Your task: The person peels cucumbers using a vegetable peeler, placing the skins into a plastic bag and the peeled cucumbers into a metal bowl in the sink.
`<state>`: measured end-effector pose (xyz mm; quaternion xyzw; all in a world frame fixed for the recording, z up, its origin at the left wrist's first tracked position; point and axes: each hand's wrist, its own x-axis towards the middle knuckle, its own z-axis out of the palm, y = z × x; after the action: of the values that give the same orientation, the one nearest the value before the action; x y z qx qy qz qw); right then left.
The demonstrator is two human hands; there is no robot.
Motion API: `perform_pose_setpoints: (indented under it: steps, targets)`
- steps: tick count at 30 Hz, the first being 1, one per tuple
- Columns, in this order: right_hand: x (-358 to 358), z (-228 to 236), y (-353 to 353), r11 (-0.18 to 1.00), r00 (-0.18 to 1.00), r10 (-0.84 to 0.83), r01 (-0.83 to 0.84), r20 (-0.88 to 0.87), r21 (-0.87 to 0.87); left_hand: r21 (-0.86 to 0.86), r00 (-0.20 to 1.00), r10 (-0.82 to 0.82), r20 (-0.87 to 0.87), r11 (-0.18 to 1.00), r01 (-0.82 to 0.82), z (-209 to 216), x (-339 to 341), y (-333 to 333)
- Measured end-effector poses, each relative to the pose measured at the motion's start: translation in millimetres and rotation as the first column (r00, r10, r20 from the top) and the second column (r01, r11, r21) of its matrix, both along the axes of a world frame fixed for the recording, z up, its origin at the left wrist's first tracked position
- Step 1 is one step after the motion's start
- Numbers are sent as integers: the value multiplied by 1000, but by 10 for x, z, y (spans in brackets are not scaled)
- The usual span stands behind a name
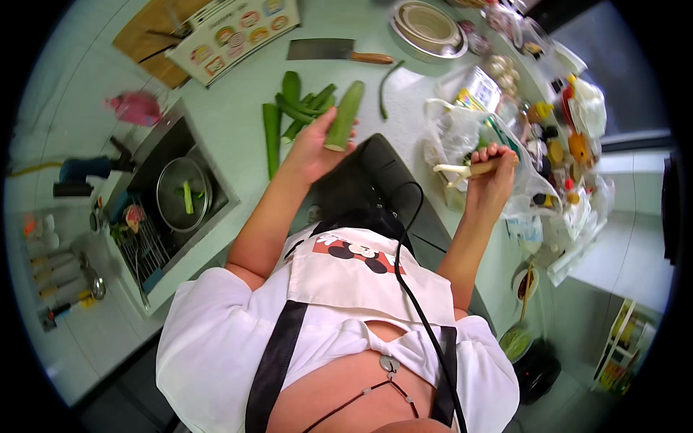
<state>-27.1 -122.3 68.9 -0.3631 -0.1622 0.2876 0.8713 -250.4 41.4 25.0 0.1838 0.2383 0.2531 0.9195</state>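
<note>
My left hand is closed around a thick, pale green cucumber, which points away from me with its blunt end nearest. Just beyond that hand lie several darker green, long vegetable pieces in a loose pile on the counter. Off to the right, my right hand grips the wooden handle of a peeler; its cream forked head points left, apart from the cucumber. A cleaver with a wooden handle rests flat at the far side, and a thin green strip lies below it.
At left, a sink holds a metal colander with a green piece inside. Plastic bags and bottles crowd the right side. Stacked bowls stand far back. A black cable hangs down my front.
</note>
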Motion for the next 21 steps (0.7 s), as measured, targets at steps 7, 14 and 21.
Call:
perform_pose_setpoints:
  steps: [7,14,21]
  targets:
    - [563,34,-441,935,918,-299,336,259,-110,-107,889,-403,219,895,432,-96,1341,-700]
    - [950,5,-589,869,919,-297,373,258,-325,-273,902,-424,83,861,430,-148,2091,-1220]
    - [1221,-186,-496,903,941,-251,312,225,-296,-244,907,-410,-96,893,377,-66,2370,-1408]
